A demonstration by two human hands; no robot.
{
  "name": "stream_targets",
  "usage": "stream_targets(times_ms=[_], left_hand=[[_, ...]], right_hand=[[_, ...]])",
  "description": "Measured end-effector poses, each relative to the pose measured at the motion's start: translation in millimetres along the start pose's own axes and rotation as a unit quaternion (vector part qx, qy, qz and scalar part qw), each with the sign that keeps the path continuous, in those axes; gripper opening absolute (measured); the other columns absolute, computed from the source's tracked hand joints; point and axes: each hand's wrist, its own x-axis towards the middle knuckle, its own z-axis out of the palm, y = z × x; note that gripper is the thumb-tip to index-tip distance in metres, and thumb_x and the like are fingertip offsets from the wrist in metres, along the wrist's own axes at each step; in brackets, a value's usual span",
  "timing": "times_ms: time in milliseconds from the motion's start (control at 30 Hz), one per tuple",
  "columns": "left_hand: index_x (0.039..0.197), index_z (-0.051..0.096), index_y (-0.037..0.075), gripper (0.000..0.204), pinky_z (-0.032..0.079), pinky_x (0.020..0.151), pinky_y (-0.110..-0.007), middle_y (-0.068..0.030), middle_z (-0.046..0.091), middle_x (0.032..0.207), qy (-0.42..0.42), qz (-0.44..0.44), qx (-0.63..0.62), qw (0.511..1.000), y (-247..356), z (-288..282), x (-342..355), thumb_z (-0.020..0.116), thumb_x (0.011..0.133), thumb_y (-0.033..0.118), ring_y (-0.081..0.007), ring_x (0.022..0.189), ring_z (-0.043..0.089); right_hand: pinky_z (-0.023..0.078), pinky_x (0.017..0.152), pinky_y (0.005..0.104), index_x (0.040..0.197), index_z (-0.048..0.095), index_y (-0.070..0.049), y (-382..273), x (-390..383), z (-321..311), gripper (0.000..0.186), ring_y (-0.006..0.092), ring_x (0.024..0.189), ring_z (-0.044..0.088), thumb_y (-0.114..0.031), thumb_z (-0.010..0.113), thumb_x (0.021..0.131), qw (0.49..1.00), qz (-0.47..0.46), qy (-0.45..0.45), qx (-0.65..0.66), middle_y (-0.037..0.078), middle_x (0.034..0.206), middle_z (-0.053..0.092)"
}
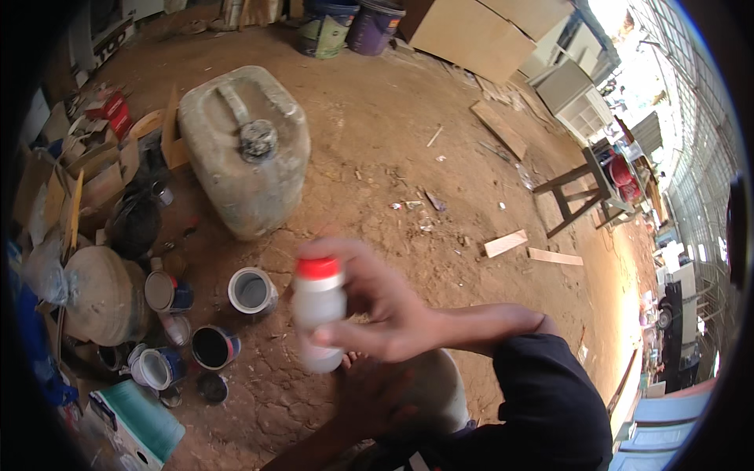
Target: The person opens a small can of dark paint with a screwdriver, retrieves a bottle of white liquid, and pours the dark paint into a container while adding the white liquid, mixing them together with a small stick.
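Observation:
My right hand [377, 302] is raised in front of me, fingers wrapped round a white plastic bottle [318, 310] with a red cap. The bottle is upright with a slight tilt and blurred, as is the hand. Lower down, in shadow, my left hand [373, 396] has its fingers apart and holds nothing that I can see. Right beside it is a pale rounded object [441, 388], partly covered by my arm and dark sleeve; its kind cannot be made out. Left of the bottle stands an open can with grey contents [253, 292].
A large dirty jerrycan [247, 149] stands on the earth floor ahead. Several paint cans, including a dark-filled one [214, 348], crowd the left beside a round tan container [102, 294] and cardboard boxes [98, 177]. Wood offcuts [506, 243] and a wooden stool [577, 192] are at right.

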Motion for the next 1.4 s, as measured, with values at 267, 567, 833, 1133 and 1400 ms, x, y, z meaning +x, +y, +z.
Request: stream_targets(times_ms=[267,567,833,1133,1400], left_hand=[[0.14,0.047,0.016,0.061,0.029,0.109,-0.052,-0.0125,0.04,0.146,0.004,0.004,-0.027,1.0,0.5,-4.4,3.5,0.058,0.089,0.05,-0.0357,0.134,0.036],[0.144,0.041,0.014,0.06,0.025,0.112,-0.052,-0.014,0.034,0.15,-0.023,0.021,-0.04,0.999,6.7,3.9,1.9,0.047,0.095,0.048,-0.0363,0.138,0.03],[0.144,0.04,0.014,0.06,0.023,0.113,-0.051,-0.0147,0.032,0.151,0.007,0.018,-0.076,0.997,4.9,-6.5,-1.1,0.045,0.095,0.049,-0.0354,0.14,0.029],[0.142,0.042,0.01,0.059,0.022,0.113,-0.051,-0.0183,0.032,0.15,0.021,0.032,-0.089,0.995,-2.6,-12.2,-8.4,0.037,0.098,0.049,-0.0344,0.14,0.028],[0.141,0.042,0.012,0.059,0.022,0.112,-0.052,-0.0159,0.033,0.15,0.016,0.027,-0.091,0.995,0.8,-13.8,-9.0,0.034,0.097,0.051,-0.0337,0.14,0.028]], right_hand=[[0.037,0.104,0.0378,0.142,0.031,-0.001,-36.3,27.1,-30.8,0.061,0.0236,0.125,0.045,-0.018,0.062,0.092,0.982,0.001,0.082,0.172,0.013,0.134,0.046],[0.036,0.106,0.0395,0.137,0.038,-0.003,-17.5,46.7,-49.6,0.048,0.0255,0.123,0.047,-0.031,0.048,0.1,0.954,-0.158,0.244,-0.074,0.015,0.133,0.047],[0.043,0.099,0.0368,0.133,0.038,-0.003,-13.4,52.4,-33.9,0.046,0.0234,0.111,0.056,-0.03,0.052,0.099,0.944,-0.159,0.265,-0.119,0.012,0.123,0.055],[0.053,0.088,0.0342,0.129,0.041,0.0,5.9,13.1,30.8,0.041,0.0186,0.097,0.061,-0.026,0.053,0.099,0.998,-0.046,0.027,-0.036,0.013,0.114,0.056],[0.049,0.093,0.0345,0.126,0.045,0.001,-3.1,51.2,-11.8,0.041,0.0243,0.1,0.061,-0.029,0.05,0.099,0.953,-0.145,0.259,-0.063,0.017,0.115,0.056]])
